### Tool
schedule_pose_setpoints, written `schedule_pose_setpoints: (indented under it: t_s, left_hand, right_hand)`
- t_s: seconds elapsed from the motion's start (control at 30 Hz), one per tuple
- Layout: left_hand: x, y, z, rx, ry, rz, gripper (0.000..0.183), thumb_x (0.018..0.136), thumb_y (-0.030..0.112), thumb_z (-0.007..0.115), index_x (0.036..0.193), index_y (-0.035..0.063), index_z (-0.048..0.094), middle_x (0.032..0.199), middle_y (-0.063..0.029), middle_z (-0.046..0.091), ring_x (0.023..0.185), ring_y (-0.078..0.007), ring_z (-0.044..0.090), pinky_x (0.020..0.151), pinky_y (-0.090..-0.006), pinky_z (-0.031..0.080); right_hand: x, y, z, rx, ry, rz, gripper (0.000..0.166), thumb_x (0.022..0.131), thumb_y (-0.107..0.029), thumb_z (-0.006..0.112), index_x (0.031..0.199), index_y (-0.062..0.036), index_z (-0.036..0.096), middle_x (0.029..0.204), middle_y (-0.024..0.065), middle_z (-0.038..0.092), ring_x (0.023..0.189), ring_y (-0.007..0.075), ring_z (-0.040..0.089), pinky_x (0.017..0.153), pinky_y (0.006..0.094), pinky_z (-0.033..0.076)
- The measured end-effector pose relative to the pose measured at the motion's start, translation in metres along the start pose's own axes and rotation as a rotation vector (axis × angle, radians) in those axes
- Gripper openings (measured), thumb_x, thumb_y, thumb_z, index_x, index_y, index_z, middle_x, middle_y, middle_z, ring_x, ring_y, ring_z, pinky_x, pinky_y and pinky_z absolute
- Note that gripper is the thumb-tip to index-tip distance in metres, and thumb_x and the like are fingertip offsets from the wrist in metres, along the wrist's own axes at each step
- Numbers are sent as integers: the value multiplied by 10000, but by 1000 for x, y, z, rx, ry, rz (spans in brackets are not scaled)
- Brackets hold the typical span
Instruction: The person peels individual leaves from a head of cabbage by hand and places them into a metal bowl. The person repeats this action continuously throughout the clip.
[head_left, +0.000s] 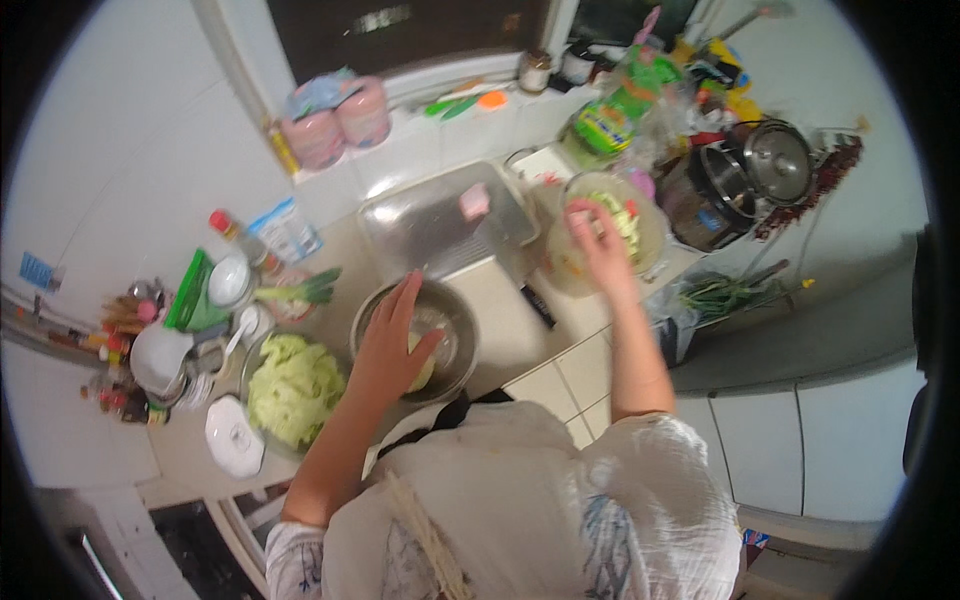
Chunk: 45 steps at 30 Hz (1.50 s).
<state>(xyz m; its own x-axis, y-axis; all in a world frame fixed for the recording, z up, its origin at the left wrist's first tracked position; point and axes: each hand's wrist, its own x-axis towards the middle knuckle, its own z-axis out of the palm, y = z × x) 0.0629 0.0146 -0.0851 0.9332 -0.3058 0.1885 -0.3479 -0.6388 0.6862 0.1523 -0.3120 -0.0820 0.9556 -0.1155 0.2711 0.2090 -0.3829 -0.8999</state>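
Note:
My left hand (394, 337) is over the left side of a stainless-steel bowl (466, 330), fingers extended and thumb apart. Something pale green (421, 373) lies in that bowl, partly hidden by the hand. My right hand (600, 240) is above a pale, wide container (566, 274) at the right, fingers curled; blur hides whether they hold anything. Light-green vegetable pieces (622, 217) with bits of red show beside the fingers. Between the hands a kitchen knife with a black handle (538, 306) lies by a white cutting board (499, 289).
A glass bowl of torn cabbage leaves (296, 390) and a white octagonal dish (234, 437) stand at the left. Behind, a metal tray (412, 225) holds a pale pink piece (474, 202). Leek (304, 289) lies near a bottle (244, 240). An electric pot (705, 199) is at the right.

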Motion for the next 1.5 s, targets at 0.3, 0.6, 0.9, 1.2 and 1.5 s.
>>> schedule_pose_setpoints:
  t_s: [0.3,0.6,0.9,1.2,1.5]
  left_hand:
    - [-81,-115,66,16,-47,-494,1118,710,354,856,1520,-38,192,1483,-279,362,1400,-396,343,1150,-437,315]
    - [-73,-79,34,-45,65,-427,1008,658,297,889,1455,-14,357,1497,-186,398,1382,-333,392,1094,-423,381]
    - [-107,-14,-38,-744,723,-431,1031,713,100,823,1519,97,179,1484,-136,339,1345,-284,399,1117,-416,368]
    - [-165,14,-99,120,753,-416,931,635,113,853,1448,76,400,1523,-164,342,1425,-306,334,1158,-439,318]
    - [-183,10,-99,-13,988,-371,932,712,116,815,1496,86,312,1539,-201,267,1441,-376,272,1180,-453,254]
  right_hand:
    - [-103,70,149,74,-541,252,524,984,-363,606,1380,-46,476,1279,120,579,1113,185,590,955,321,473]
    - [-124,75,230,860,-919,1126,736,921,-462,656,1481,-163,283,1426,97,452,1319,256,470,1024,473,458]
    - [-87,-57,243,1039,-1315,307,892,870,-300,727,1547,-167,162,1500,81,359,1383,243,392,1123,392,367]
    - [-117,-117,279,1247,-1622,782,914,899,-304,703,1561,-147,92,1503,91,335,1401,249,360,1140,419,342]
    - [-140,-157,296,1166,-1420,116,1006,854,-517,712,1557,-169,82,1543,92,312,1371,272,424,1084,433,434]
